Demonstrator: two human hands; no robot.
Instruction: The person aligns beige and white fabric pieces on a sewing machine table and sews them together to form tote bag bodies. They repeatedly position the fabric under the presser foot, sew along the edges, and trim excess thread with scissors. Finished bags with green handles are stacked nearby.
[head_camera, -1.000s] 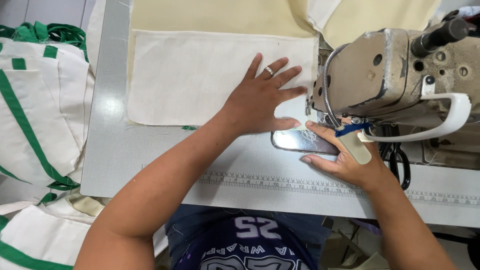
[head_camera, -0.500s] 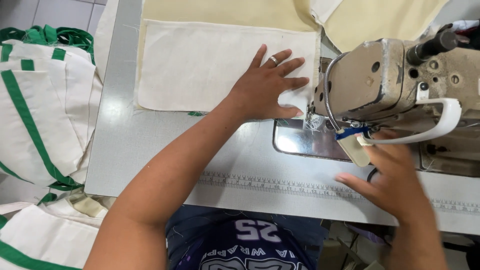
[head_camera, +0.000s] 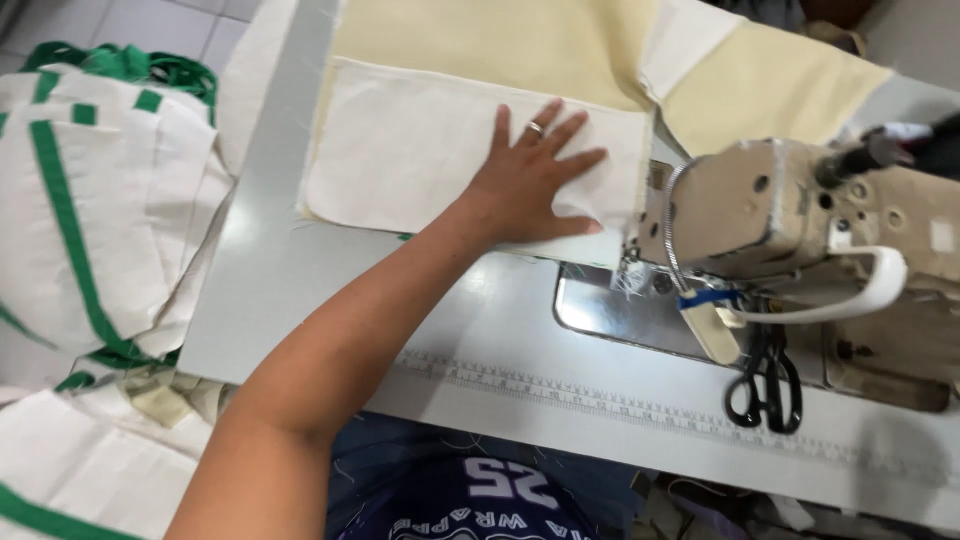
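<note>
One left hand (head_camera: 527, 182), fingers (head_camera: 556, 118) spread and released, presses one white cloth panel (head_camera: 420, 160) flat near the worktop (head_camera: 270, 300) far edge, beside one sewing machine (head_camera: 800, 215); one pair of scissors (head_camera: 766, 385) lies near the front edge.

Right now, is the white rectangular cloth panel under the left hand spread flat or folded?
Spread flat: the white cloth panel lies smooth under the left hand.

Right hand now gone from view.

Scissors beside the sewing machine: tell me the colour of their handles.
Black. The scissors lie on the table below the sewing machine, clearest in the head view.
</note>
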